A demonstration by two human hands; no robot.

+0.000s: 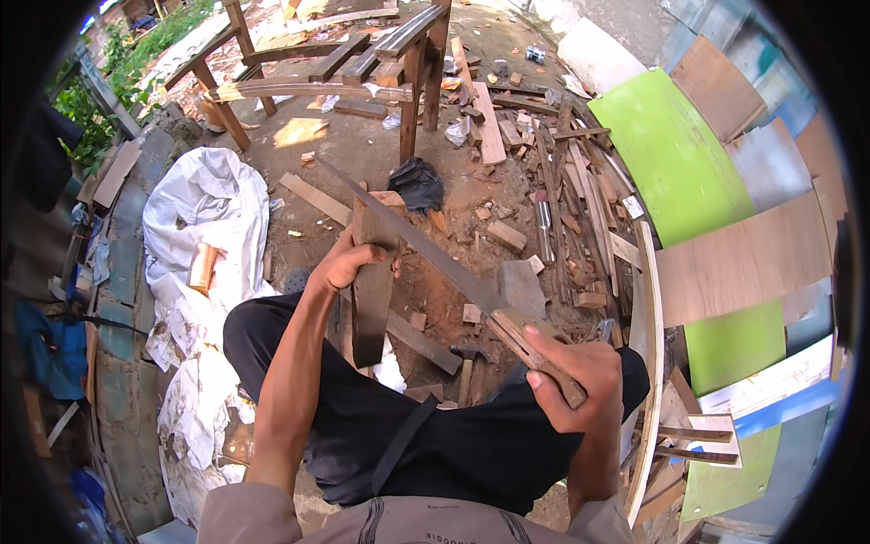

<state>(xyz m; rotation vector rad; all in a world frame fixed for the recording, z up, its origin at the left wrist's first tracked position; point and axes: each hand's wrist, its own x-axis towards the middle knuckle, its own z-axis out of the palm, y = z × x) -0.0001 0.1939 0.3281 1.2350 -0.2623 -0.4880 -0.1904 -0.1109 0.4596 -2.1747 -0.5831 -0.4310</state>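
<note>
My right hand (580,376) is closed around the wooden handle of a handsaw (435,257). Its long dark blade slants up and to the left, crossing over the upper part of a thick wooden block (373,313). My left hand (353,265) grips that block from its left side, just below the blade; some of the fingers are hidden behind the wood. The block stands tilted between my legs. Whether the teeth touch the wood, I cannot tell. A hammer (468,372) lies on the ground near my right knee.
A wooden frame (412,109) with boards on it stands ahead, a black plastic bag (417,186) by its leg. A white sack (204,213) lies to the left. Wood scraps (507,236) litter the ground on the right, beside leaning green panels (666,145) and plywood (743,258).
</note>
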